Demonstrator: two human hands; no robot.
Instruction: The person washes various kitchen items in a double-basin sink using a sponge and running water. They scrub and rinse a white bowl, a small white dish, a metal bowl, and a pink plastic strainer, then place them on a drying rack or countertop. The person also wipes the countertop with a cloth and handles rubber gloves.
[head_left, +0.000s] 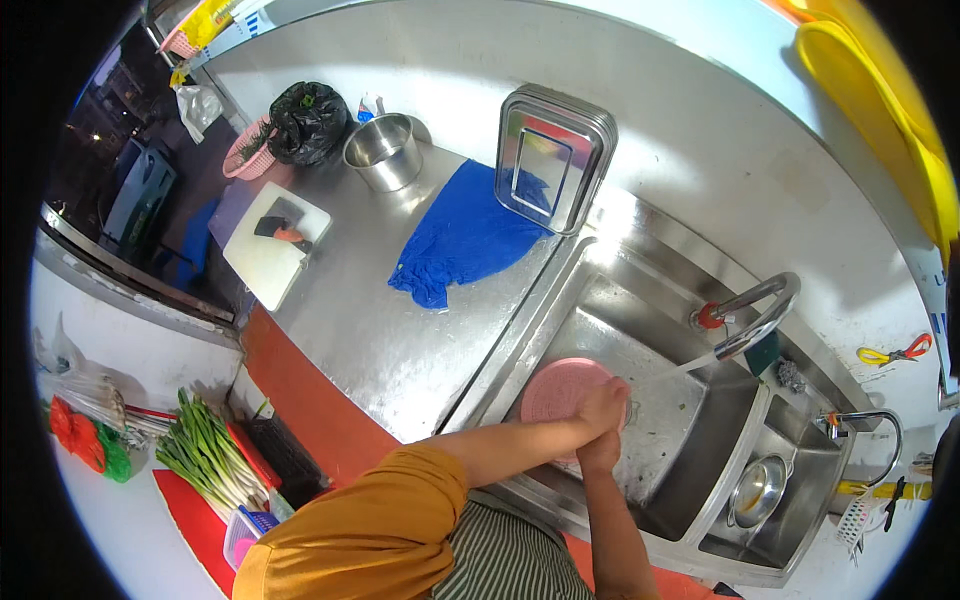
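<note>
My left hand (602, 407) and my right hand (600, 452) are pressed together over the large stainless steel sink basin (667, 442). A thin stream of water from the curved faucet (757, 326) runs towards them. Just beneath and to the left of my hands is a round pink plastic basket (559, 390) in the basin, partly covered by my left forearm. My fingers overlap, so their exact pose is hidden. Small green scraps lie on the basin floor.
Left of the sink, the steel counter bears a blue cloth (469, 232), stacked metal trays (551, 161), a steel pot (384, 152) and a cleaver (281, 231) on a white cutting board (262, 277). A metal bowl (760, 491) sits in the smaller basin. Green onions (206, 450) lie lower left.
</note>
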